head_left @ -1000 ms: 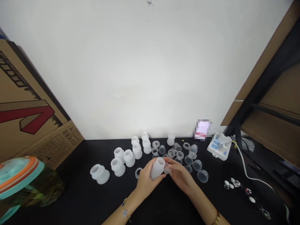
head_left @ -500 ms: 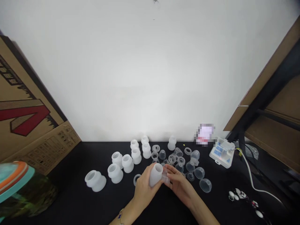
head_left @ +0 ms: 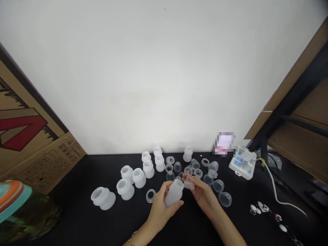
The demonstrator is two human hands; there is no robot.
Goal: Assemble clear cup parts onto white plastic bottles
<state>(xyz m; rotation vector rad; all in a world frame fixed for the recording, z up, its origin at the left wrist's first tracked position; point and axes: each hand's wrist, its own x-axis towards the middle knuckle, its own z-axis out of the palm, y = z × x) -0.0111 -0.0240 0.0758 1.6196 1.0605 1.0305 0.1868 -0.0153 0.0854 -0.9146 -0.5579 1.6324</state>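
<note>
Frosted bottle point(head_left: 174, 193) tilted further in left hand point(head_left: 161, 211) (clear cup point(head_left: 189, 182) in right hand point(head_left: 202, 195)).

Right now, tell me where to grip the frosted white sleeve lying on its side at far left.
Grip the narrow waist of the frosted white sleeve from above: lying on its side, it exposes the waist, and the wider ends either side should stop slipping.

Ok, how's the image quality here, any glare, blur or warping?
Head view: the white wall is washed out; the cardboard box leans from wide-angle warping; a patch is pixelated; the frosted piece in the left hand and clear cup in the right hand stay sharp.
</note>
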